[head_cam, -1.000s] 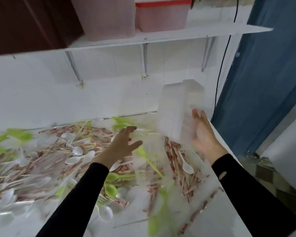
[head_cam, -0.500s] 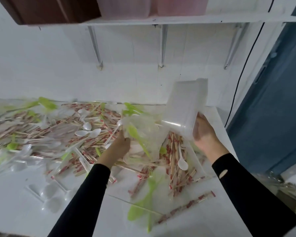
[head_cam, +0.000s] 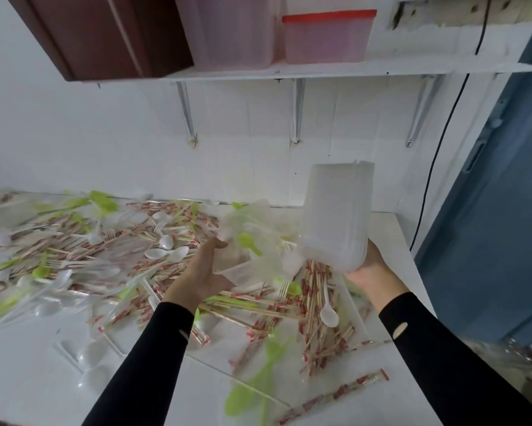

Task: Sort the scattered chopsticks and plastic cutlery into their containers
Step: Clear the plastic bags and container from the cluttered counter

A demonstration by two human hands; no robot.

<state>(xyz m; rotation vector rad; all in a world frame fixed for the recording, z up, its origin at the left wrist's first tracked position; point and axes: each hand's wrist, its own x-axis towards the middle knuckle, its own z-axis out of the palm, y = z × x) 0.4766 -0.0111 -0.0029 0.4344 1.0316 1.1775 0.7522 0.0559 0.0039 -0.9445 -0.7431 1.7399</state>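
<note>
Left hand (head_cam: pixel 201 273) is turning palm-up since a moment ago, fingers curling round a clear tub (head_cam: pixel 232 267). Right hand (head_cam: pixel 370 275) is cupping the container stack (head_cam: pixel 335 216), now tilting more upright. We are noting chopsticks (head_cam: pixel 315 287) and white spoons (head_cam: pixel 329 316) lying scattered over the white counter (head_cam: pixel 28 379), under a wall shelf (head_cam: pixel 320 70).

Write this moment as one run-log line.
left hand: grips clear tub | right hand: holds container stack | cutlery, chopsticks: scattered on counter
</note>
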